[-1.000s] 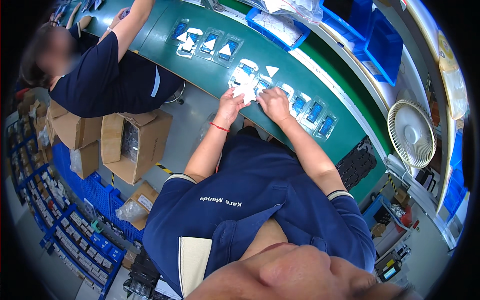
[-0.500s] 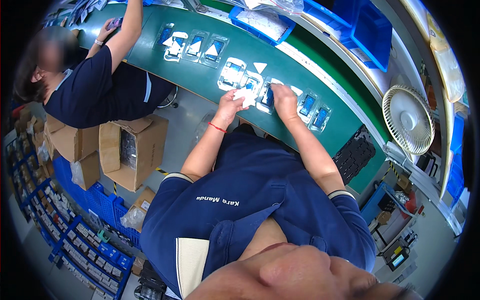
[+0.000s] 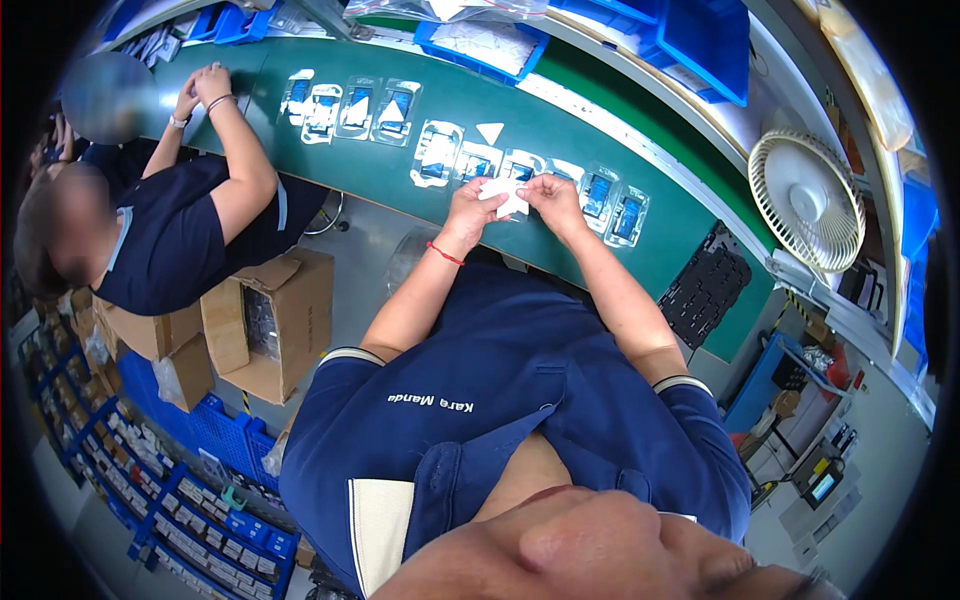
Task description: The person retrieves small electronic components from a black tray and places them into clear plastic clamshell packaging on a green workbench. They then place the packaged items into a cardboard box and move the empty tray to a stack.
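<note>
Stack of white pieces (image 3: 503,199) is held above the green desk (image 3: 375,170), close to its near edge. I have the left grip (image 3: 467,213) closed, thumb and fingers pinching the stack; red band (image 3: 446,255) on that wrist. Right grip (image 3: 556,202) is at the stack's other edge, fingertips drawn together; from my view I can't tell if it has hold of a piece. Row of clear packs (image 3: 600,192) with blue-and-dark contents runs along the desk, partly hidden behind the grips. Loose white triangle (image 3: 490,132) lies just past the row. Second group of packs (image 3: 357,105) sits further left. Black slotted tray (image 3: 706,285) toward the right end. Co-worker's hands (image 3: 208,88) together at far left, well apart from my stack
</note>
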Demonstrator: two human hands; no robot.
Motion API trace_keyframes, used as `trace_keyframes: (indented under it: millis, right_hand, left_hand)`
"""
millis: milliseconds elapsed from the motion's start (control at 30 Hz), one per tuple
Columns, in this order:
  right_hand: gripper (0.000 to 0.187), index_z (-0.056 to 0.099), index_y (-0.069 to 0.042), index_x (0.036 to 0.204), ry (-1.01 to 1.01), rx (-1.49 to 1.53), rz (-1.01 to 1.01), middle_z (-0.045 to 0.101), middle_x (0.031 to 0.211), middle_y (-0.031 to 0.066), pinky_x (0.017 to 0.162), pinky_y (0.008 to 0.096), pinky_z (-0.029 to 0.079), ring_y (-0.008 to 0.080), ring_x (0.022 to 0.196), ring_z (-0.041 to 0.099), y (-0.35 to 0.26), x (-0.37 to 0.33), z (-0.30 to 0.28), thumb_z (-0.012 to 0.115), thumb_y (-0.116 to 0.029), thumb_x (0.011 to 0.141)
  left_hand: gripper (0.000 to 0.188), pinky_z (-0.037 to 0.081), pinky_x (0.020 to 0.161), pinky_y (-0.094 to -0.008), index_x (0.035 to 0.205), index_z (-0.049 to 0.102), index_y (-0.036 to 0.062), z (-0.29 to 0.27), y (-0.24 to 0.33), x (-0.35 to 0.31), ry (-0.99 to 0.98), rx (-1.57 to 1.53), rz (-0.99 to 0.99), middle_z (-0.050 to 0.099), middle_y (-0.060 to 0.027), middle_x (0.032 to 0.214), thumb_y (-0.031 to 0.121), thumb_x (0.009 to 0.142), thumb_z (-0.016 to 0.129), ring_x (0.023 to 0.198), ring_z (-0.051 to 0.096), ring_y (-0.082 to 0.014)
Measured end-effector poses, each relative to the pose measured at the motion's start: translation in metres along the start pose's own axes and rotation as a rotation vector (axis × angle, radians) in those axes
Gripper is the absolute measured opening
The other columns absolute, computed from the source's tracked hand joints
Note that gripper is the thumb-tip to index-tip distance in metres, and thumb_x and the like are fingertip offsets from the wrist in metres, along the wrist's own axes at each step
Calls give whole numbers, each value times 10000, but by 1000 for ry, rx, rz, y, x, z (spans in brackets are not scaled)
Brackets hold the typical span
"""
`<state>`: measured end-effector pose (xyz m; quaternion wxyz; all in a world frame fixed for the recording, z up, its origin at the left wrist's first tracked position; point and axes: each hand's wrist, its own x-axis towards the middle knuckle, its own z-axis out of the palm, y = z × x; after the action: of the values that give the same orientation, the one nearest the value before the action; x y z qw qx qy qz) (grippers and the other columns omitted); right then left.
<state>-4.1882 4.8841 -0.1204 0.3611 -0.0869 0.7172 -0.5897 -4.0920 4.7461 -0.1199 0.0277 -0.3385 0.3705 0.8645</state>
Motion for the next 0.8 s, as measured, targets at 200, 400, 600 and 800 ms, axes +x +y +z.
trace_keyframes:
  millis: [200, 400, 600, 800]
  right_hand:
    - [87, 636, -40, 775, 230, 101, 176, 562, 600, -24, 446, 183, 326, 33, 482, 423, -8, -10, -34, 686, -111, 773]
    - [197, 650, 3, 878, 419, -573, -98, 610, 625, 34, 532, 242, 440, 74, 563, 534, 30, -3, -60, 671, -169, 785]
    - [176, 660, -20, 825, 259, -116, -6, 633, 709, 54, 568, 262, 452, 108, 609, 557, 4, -22, -38, 693, -180, 761]
    - [37, 639, -35, 803, 493, -60, -222, 618, 700, 22, 477, 210, 399, 88, 548, 524, 1, -33, -64, 629, -71, 801]
  left_hand:
    - [238, 532, 585, -286, 998, 514, 37, 4, -3, 5, 27, 36, -7, 622, -94, 932, 27, 792, 635, 790, 632, -179]
    - [268, 528, 582, -279, 1021, 522, 26, 13, -2, 9, 13, 87, -13, 627, -89, 934, 40, 785, 648, 782, 633, -176]
    - [271, 524, 559, -260, 1021, 530, 36, 36, -12, 9, -40, 161, -44, 629, -75, 905, 39, 781, 654, 774, 632, -162]
    - [213, 523, 570, -263, 1005, 534, 48, 52, -17, 4, -65, 134, -87, 635, -78, 915, 33, 810, 618, 781, 630, -158]
